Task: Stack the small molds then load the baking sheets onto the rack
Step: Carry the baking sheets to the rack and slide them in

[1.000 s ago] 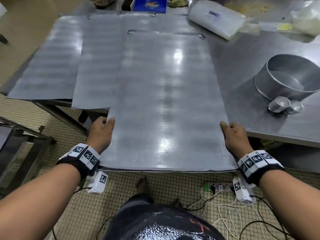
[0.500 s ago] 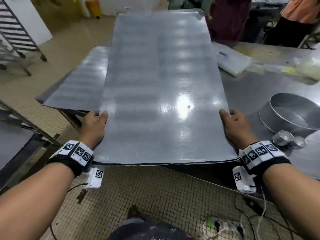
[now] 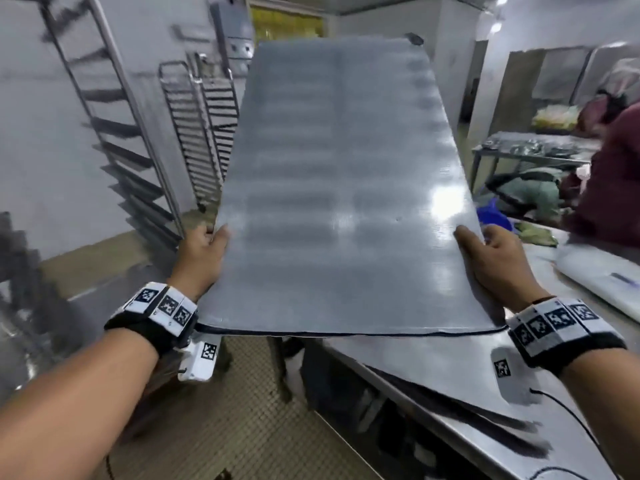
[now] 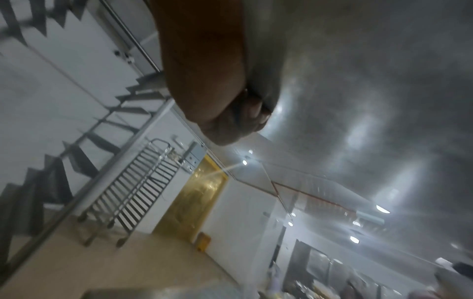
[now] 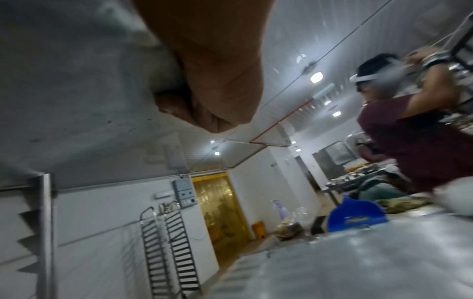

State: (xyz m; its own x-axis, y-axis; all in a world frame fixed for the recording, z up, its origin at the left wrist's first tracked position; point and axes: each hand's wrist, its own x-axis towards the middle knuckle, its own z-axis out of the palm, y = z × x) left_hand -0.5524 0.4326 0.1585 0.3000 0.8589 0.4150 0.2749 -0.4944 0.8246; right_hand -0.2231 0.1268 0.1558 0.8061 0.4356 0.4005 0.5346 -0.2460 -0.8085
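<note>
Right, baking sheet (image 3: 339, 188) is up in the air, far end tilted higher than the near edge, held clear above the steel table (image 3: 460, 372). Left hand (image 3: 202, 261) clamps the near-left edge, thumb on top, fingers curled under, as the left wrist view shows. Right hand (image 3: 495, 263) mirrors it on the near-right edge, thumb over, fingers wrapped below per the right wrist cam. Hands sit well apart, w/ the full sheet width between them.

More sheets (image 3: 467, 410) lie on the table under the right forearm. Tall rack (image 3: 138, 157) w/ angled side runners stands off to the left, near the wall; a second rack (image 3: 199, 133) sits further back by the yellow strip curtain (image 3: 287, 24). Another person (image 3: 616, 174) works at the far right.

Looks like the carry-to-rack leg, w/ more sheets yet to load. To do it well: level the sheet before it reaches the rack, keep both grips even so it doesn't twist, square the leading edge to one pair of runners, then slide straight in. Watch the far corner; it could clip a rack upright on the turn.
</note>
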